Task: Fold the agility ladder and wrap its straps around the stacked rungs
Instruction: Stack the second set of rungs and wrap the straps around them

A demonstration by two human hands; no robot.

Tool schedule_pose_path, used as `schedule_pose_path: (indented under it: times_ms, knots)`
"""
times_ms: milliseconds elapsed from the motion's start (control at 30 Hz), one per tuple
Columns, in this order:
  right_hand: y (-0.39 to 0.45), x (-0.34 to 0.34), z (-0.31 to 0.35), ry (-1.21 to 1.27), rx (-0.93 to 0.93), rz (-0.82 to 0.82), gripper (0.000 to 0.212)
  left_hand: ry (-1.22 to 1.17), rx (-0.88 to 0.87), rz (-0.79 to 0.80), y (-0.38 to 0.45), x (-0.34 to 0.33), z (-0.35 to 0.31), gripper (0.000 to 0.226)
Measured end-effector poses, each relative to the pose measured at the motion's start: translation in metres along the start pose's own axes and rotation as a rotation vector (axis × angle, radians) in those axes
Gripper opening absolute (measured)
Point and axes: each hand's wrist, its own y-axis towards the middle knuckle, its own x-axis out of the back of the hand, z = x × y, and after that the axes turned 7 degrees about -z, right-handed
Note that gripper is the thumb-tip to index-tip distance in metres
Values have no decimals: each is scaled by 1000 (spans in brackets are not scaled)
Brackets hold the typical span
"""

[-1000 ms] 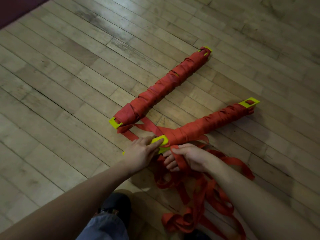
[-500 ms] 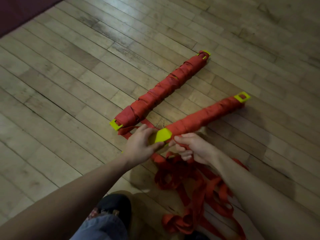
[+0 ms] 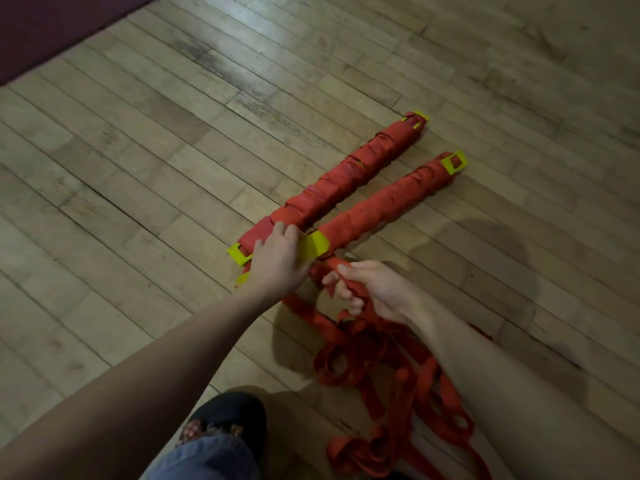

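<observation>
I see two strap-wrapped bundles of rungs lying on the wooden floor. The far bundle and the near bundle now lie almost parallel and just beside each other; a second ago they spread apart in a wide V, the near one angled well off to the right. Its yellow far end has swung in toward the far bundle's tip.

My left hand has shifted up and across: its fingers now curl over the near bundle's yellow end and reach the end of the far bundle, where earlier they only pinched the yellow tip. My right hand has its grip closed round a red strap just below that yellow end, much as before, though the hand sits a little lower.

The loose straps stay heaped on the floor under my right forearm. A dark shoe shows at the bottom edge.
</observation>
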Motion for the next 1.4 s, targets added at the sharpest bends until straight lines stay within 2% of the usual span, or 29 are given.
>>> schedule_pose_path:
  times_ms: [67, 200, 400, 467, 567, 700, 867, 1000, 1133, 1267, 1400]
  knots:
    - [-1, 2, -1, 1, -11, -16, 29, 58, -86, 45, -6, -3, 3, 46]
    - [-2, 4, 0, 49, -13, -30, 28, 220, -272, 1, -17, -3, 10, 50]
    - [-3, 12, -13, 109, -59, -96, 27, -69, -100, 71, -32, -10, 14, 51]
    - [-2, 11, -22, 112, -89, -111, 27, -137, -139, 88, -35, -14, 16, 42]
    - [-1, 6, -30, 74, -127, -118, 27, -133, -239, 54, -36, -21, 17, 36]
    - [-2, -2, -32, 74, -146, -104, 27, -100, -126, 57, -40, -29, 23, 61]
    - [-3, -3, -33, 65, -188, -119, 27, 2, -133, 53, -44, -33, 30, 55]
    - [-3, -3, -34, 89, -189, -129, 25, -80, -195, 43, -53, -32, 30, 52]
    - [-4, -2, -40, 73, -186, -119, 26, -153, -67, 50, -59, -36, 29, 53]
    - [-4, 0, -41, 65, -179, -115, 26, -141, -57, 69, -53, -34, 27, 50]
    - [-5, 2, -42, 85, -177, -130, 26, -74, -146, 103, -59, -40, 18, 46]
